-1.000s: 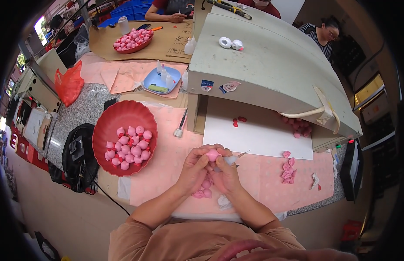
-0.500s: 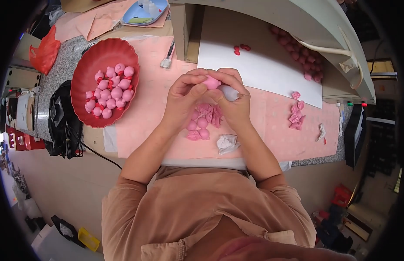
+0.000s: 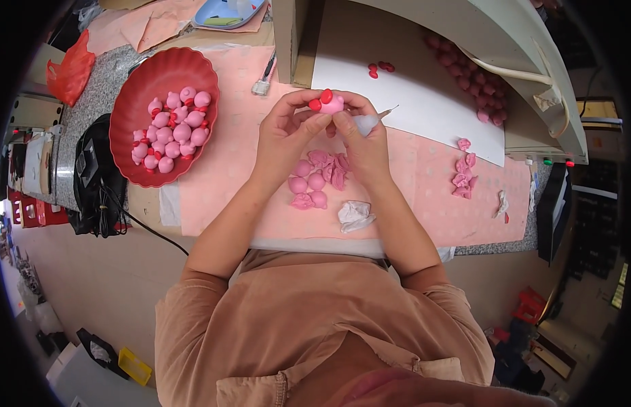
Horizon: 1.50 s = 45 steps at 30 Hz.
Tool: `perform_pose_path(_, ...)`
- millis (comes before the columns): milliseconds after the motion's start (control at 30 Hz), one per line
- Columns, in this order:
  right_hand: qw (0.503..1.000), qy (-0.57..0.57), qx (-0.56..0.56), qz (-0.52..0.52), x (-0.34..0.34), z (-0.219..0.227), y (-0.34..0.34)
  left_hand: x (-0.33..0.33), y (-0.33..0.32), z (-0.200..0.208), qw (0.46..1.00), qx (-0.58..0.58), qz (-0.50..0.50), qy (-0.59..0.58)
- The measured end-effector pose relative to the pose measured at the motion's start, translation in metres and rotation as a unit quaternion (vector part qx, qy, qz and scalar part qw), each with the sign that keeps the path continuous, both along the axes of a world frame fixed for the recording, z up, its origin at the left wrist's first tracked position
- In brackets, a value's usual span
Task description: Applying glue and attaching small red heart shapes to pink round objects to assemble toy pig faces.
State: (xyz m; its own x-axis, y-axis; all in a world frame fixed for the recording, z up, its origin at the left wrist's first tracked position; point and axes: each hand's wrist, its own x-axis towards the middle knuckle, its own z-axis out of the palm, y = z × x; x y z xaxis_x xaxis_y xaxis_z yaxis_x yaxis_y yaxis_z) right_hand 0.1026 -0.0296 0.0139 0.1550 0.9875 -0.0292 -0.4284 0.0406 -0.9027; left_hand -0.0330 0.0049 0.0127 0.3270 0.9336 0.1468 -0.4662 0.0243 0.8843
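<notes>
Between the fingertips of both hands is a small pink ball-shaped figure (image 3: 334, 104) with red bow-like lobes on its left side. My left hand (image 3: 288, 125) is closed on the figure from the left. My right hand (image 3: 364, 139) steadies it from the right and also grips a whitish, translucent glue bottle (image 3: 365, 125), its thin metal tip pointing up and right. Just below the hands lie several pink balls (image 3: 299, 184) and ruffled pink pieces (image 3: 338, 171) on the pink table cover. A crumpled white tissue (image 3: 356, 216) is near my right wrist.
A red scalloped bowl (image 3: 125, 102) with several pink figures stands at left. A brush (image 3: 262, 85) lies beside the grey booth's wall. Inside the booth, red bow pieces (image 3: 380, 68) rest on white paper (image 3: 410, 122), with piled pink figures (image 3: 475, 81) behind. Ruffled pink pieces (image 3: 463, 178) lie right.
The pink figure has been turned and raised slightly, so its red lobes now show. The glue bottle's metal tip has swung further out to the right and up. The whole view has shifted slightly.
</notes>
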Motion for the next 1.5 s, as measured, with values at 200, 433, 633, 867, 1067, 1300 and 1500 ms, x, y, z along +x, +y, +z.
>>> perform_pose_path(200, 0.996, -0.086, 0.017, 0.033, 0.005, 0.001, -0.003, -0.004, -0.001, 0.006, 0.999, -0.004, -0.033, -0.005)
perform_pose_path(433, 0.997, -0.065, 0.029, 0.029, 0.006, -0.010, 0.000, -0.002, 0.002, -0.004, 0.999, 0.034, -0.024, -0.019)
perform_pose_path(633, 0.998, -0.039, 0.056, -0.001, 0.001, -0.011, 0.010, 0.002, 0.009, -0.004, 0.998, 0.053, -0.009, -0.024)
perform_pose_path(867, 0.999, -0.026, 0.042, -0.021, -0.005, -0.012, -0.007, -0.001, -0.006, -0.011, 0.999, 0.047, -0.011, -0.018)
perform_pose_path(1067, 0.989, 0.139, -0.036, 0.021, -0.018, -0.007, -0.015, 0.002, -0.018, -0.003, 0.994, -0.104, 0.007, -0.016)
perform_pose_path(1300, 0.985, 0.162, -0.010, 0.063, -0.012, 0.002, 0.001, 0.000, 0.006, -0.003, 0.999, 0.039, 0.024, -0.016)
perform_pose_path(1500, 0.990, 0.132, 0.012, 0.049, -0.011, -0.009, -0.001, 0.002, 0.002, -0.008, 0.996, 0.079, 0.034, -0.006)
